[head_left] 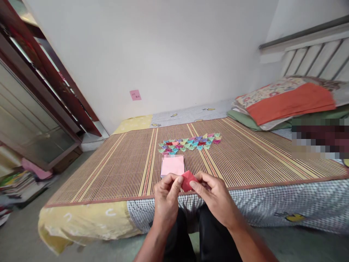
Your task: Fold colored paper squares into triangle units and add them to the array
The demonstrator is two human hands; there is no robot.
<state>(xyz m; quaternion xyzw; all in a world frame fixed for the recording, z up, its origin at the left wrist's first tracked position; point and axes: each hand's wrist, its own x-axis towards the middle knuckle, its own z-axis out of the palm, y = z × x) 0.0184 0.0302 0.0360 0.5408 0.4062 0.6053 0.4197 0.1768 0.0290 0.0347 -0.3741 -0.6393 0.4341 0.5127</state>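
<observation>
Between my two hands is a small red folded piece of paper (188,181), held over the near edge of the bed. My left hand (167,191) pinches its left side with thumb and forefinger. On the right side, my right hand (215,194) grips it, the thumb lying across the front. Just behind my left hand lies a stack of square pink paper (173,166) on the striped mat. Farther back, several small folded paper pieces (191,143) in many colours are laid out in rows.
A striped woven mat (117,171) covers most of the bed. Folded bedding (291,103) is piled at the back right, by a slatted headboard (313,60). One pink note (135,95) is stuck on the white wall. At far left, a stack of books (16,182) stands low.
</observation>
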